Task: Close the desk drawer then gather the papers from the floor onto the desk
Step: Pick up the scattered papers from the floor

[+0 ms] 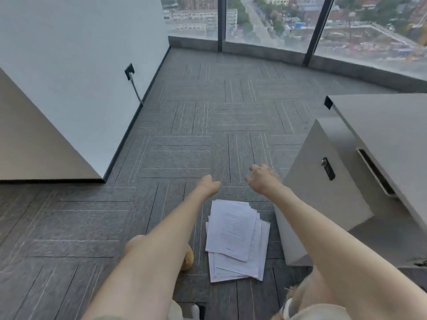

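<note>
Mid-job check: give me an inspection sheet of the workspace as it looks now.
Surface: grey carpet tile floor; only a corner of the desk top shows at right, bare.
Job's things: papers in a loose fanned stack on the floor between the arms; drawer unit with a lock on its front, under the desk edge; drawer looks closed.
Clutter: nothing seen.
Grippers: left hand and right hand stretched forward above the floor, both empty, right fingers spread.
Cables: a cable runs down from a wall socket.
Surroundings: white wall at left, windows ahead.
</note>
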`<state>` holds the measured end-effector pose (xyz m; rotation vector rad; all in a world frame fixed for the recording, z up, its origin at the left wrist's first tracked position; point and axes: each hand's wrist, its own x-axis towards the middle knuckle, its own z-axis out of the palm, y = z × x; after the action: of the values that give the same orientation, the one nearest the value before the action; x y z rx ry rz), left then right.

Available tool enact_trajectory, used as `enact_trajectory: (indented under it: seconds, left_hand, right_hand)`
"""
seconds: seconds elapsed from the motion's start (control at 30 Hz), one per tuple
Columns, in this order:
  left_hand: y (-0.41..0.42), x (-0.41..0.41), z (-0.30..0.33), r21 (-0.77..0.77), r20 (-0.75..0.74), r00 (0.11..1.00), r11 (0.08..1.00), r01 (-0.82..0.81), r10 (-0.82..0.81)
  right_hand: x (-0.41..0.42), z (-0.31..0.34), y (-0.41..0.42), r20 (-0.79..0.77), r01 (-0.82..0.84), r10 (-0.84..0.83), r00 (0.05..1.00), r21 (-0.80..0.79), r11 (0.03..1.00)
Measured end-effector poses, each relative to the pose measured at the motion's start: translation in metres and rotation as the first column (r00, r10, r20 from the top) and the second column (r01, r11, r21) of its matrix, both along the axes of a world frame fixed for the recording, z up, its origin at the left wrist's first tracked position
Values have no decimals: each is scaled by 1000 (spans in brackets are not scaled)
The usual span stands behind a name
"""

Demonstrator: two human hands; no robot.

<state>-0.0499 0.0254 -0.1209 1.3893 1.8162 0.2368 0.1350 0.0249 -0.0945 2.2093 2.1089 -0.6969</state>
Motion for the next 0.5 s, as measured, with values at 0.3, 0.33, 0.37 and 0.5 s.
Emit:
enact_trajectory:
  seconds: [0.3, 0.33, 0.37, 0.5]
  left_hand:
    - [61, -9, -189, -242, -32, 993, 963, -116, 111]
    - [64, -9, -210, -263, -47, 992, 956, -127, 118]
    - [67, -9, -231, -279, -55, 990, 950, -142, 131]
    - [71, -11, -306, -314, -101, 974, 923, -224, 202]
  right_hand:
    - [1, -178, 78, -153, 151, -167, 974, -111, 982]
    - [3, -200, 81, -143, 151, -175, 974, -161, 975]
    - [6, -222, 84, -135, 154, -184, 974, -208, 966]
    - [19, -310, 79, -124, 173, -224, 967, -331, 928]
